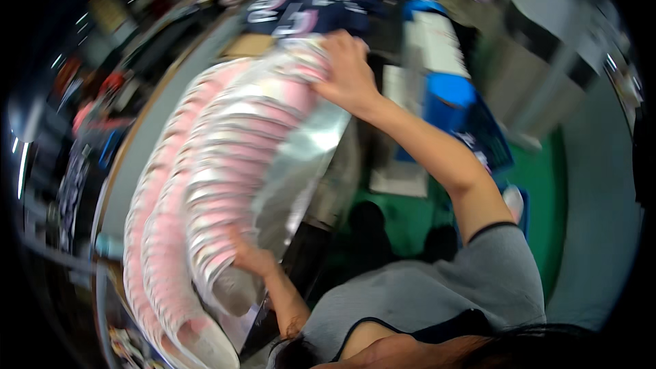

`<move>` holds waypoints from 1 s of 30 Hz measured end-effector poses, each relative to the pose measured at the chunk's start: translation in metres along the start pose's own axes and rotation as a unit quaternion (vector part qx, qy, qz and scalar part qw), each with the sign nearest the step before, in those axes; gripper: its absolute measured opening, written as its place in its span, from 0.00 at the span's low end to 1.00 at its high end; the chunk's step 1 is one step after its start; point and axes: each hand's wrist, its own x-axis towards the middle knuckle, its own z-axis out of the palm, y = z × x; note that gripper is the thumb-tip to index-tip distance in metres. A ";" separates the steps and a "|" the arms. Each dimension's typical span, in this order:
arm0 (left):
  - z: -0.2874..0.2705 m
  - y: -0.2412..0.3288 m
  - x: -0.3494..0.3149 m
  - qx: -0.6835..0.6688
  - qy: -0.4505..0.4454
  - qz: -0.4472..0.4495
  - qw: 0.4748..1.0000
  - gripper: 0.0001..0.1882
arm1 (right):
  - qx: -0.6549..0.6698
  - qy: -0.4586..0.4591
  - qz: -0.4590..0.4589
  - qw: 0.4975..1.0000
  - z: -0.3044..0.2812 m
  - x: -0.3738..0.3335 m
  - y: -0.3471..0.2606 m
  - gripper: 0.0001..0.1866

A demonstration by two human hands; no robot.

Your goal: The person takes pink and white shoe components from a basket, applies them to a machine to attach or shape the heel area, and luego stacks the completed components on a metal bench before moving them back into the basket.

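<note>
A long curved stack of nested pink-and-white pieces point(236, 154), with a rounded sole-like end, lies between my hands. My right hand point(348, 72) reaches to its far end, fingers bent round the last pieces. At the near end my left hand point(254, 256) is pressed against the side, fingers curled on the edge; motion smears them somewhat. Two similar pink-and-white rows point(160, 212) lie alongside on the left, on the table. Beneath and right of the held stack shows a shiny silvery sheet point(301, 174).
Dark navy printed pieces point(307, 3) are piled at the table's far end. A cardboard piece point(247, 46) lies before them. To the right stand a blue round container point(449, 96), a white box point(439, 41) and a dark blue crate point(495, 137) above the green floor point(543, 205).
</note>
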 end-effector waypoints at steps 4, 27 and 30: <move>0.015 0.035 -0.016 0.076 -0.056 0.198 0.976 0.19 | -0.047 0.144 0.001 0.988 -0.147 0.014 0.006 0.31; 0.296 -0.079 -0.744 -0.162 -0.847 0.423 0.279 0.34 | -0.356 0.372 0.795 0.322 -0.364 -0.799 0.040 0.32; 0.292 -0.157 -0.797 -0.083 -0.869 0.424 0.240 0.37 | -0.342 0.307 0.859 0.226 -0.334 -0.836 0.050 0.32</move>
